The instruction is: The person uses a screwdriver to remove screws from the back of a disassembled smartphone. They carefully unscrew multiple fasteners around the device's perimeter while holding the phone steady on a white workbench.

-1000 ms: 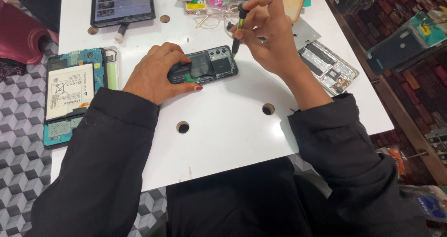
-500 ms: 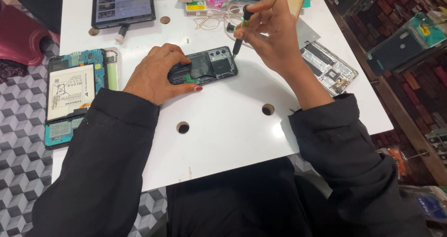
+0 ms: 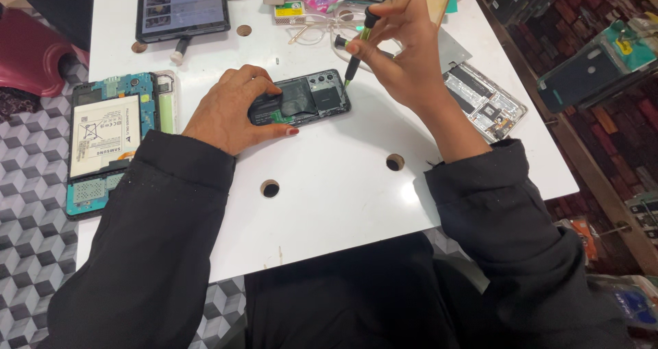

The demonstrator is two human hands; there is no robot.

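Observation:
An opened dark smartphone with its back cover off lies on the white table. My left hand presses down on the phone's left end and holds it still. My right hand grips a thin black and green screwdriver upright, its tip touching the phone's upper right corner by the camera module.
An opened tablet with a white battery lies at the left table edge. A black tablet with a lit screen sits at the back. A disassembled phone frame lies to the right. Small boxes, glasses and clutter fill the far edge.
The screwdriver tip has come down from just beside the phone onto its upper right corner. My left hand has stayed on the phone.

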